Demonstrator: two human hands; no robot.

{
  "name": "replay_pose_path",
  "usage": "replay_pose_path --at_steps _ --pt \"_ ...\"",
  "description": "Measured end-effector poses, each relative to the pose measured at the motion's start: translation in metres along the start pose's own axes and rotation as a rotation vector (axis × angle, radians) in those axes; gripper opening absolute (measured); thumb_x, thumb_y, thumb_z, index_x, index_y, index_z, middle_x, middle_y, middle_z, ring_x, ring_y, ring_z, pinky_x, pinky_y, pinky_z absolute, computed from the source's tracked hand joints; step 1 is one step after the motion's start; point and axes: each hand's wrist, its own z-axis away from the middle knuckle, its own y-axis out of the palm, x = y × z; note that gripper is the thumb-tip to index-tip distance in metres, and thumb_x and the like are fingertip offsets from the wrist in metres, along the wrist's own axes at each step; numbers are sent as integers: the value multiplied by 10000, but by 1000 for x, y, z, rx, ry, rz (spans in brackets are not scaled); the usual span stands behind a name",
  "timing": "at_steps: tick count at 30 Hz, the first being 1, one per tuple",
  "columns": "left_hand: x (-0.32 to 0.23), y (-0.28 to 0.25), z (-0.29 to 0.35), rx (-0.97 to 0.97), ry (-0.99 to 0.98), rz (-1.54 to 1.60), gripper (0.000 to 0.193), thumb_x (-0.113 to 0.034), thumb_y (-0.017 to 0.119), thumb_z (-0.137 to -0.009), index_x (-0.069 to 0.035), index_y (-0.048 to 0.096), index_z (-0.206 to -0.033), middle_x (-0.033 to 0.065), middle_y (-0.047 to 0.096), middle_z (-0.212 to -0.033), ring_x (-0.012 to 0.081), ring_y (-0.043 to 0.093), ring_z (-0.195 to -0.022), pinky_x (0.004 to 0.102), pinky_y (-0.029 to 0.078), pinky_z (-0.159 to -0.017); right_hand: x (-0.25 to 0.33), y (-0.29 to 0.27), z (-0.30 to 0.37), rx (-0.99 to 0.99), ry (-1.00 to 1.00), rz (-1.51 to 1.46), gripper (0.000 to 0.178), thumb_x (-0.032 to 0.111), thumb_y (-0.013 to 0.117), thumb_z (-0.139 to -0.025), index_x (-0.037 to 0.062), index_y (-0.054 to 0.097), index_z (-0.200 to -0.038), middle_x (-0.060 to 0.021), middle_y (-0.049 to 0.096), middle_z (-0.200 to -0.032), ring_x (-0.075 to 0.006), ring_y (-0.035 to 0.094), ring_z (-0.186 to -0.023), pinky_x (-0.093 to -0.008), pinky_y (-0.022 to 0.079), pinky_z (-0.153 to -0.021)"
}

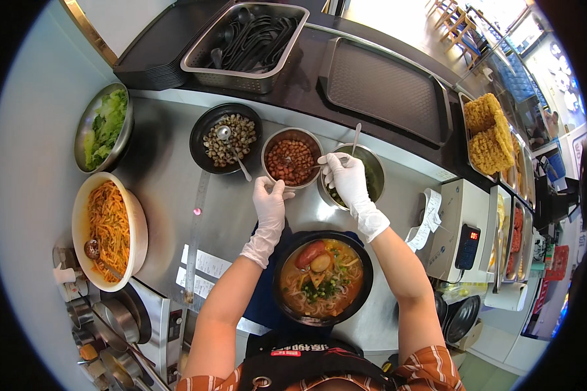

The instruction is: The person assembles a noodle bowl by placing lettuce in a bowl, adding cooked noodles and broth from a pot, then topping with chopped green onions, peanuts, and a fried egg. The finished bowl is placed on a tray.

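Observation:
My gloved left hand [270, 203] has its fingers closed at the near rim of a round metal bowl [267, 144] of reddish-brown peanuts or beans [289, 160]. Between the fingertips of my gloved right hand [347, 181] is the handle of a spoon [316, 167], which reaches into that bowl. My right hand covers part of a second metal pot [379, 171] with chopped greens, where another spoon handle [357, 138] stands up. Nearest me sits a black bowl [369, 274] of noodle soup, topped with a sausage [310, 254], an egg-like piece [320, 263] and green onion.
A black bowl of snails or small shellfish [231, 139] holds a spoon. Lettuce [107, 127] and shredded orange vegetables [107, 225] stand at the left. Behind are a utensil bin [241, 78] and a dark tray [385, 91]. A printer-like box with a display [463, 221] is at the right.

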Motion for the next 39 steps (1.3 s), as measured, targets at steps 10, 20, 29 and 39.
replay_pose_path --at_steps 10,20,29,39 --pt "-4 3 -12 5 -43 -7 85 -54 555 -911 -23 477 -919 67 556 -848 179 632 -714 307 579 -639 6 -12 1 -54 -106 -38 219 163 538 -959 10 668 -873 10 576 -647 -49 485 -500 -188 396 -451" --pt "-19 -17 18 1 -107 -172 180 -173 558 -943 -23 539 -1042 75 611 -886 135 606 -631 238 478 -540 47 -72 104 -14 -204 -24 230 166 531 -970 1 681 -912 10 603 -701 -45 506 -571 -191 402 -502" --pt "-51 -71 75 -12 -58 -210 145 -112 516 -959 -26 557 -1069 48 604 -880 83 576 -624 197 440 -528 -6 -100 240 116 -457 483 138 111 641 -856 41 650 -975 -52 661 -896 -152 579 -656 -249 501 -585" --pt "-53 -112 75 -152 40 -190 129 -130 535 -953 -57 591 -1043 33 619 -866 84 574 -633 208 445 -553 17 -52 149 -90 -589 423 172 45 521 -925 -18 650 -1020 -68 616 -839 -124 537 -680 -259 449 -645"
